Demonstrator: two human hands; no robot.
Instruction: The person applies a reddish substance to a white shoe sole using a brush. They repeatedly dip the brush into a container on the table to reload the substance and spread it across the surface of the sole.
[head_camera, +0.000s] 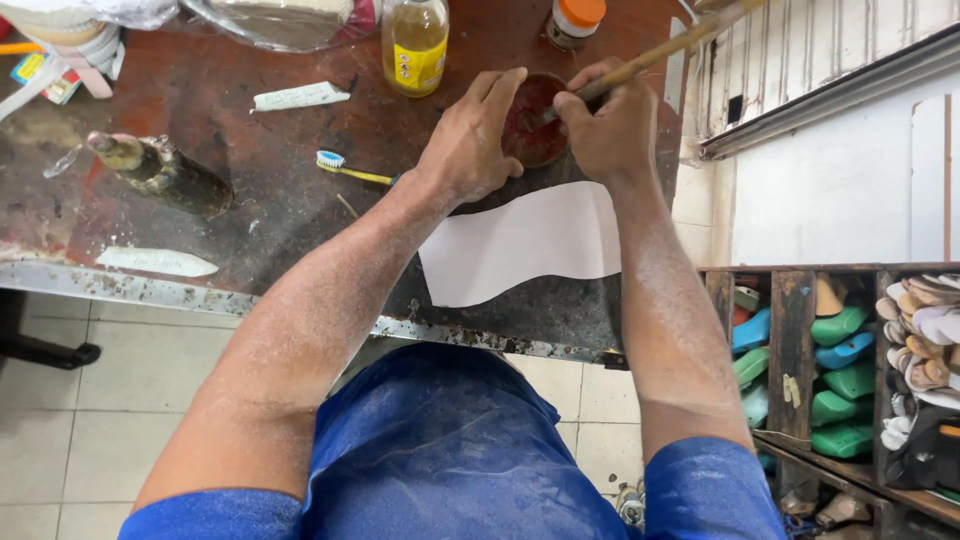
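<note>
Left hand (470, 140): grip wrapped around the small red-stained bowl (530, 120) on the desk (250, 170).
Right hand (612, 130): grip pinched a wooden brush handle (665, 48), tip in the bowl, handle slanting up-right.
Nearer: both touching.

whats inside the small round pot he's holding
The pot shows dark red paste, with the brush tip dipped in. Left hand and right hand cover its sides.

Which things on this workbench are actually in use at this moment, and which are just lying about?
In use:
left hand steadying the small round red-stained pot
right hand gripping the long wooden-handled brush, its tip in the pot

Lying about:
white paper sheet
blue-headed yellow toothbrush
bottle of yellow liquid
orange-capped jar
</note>
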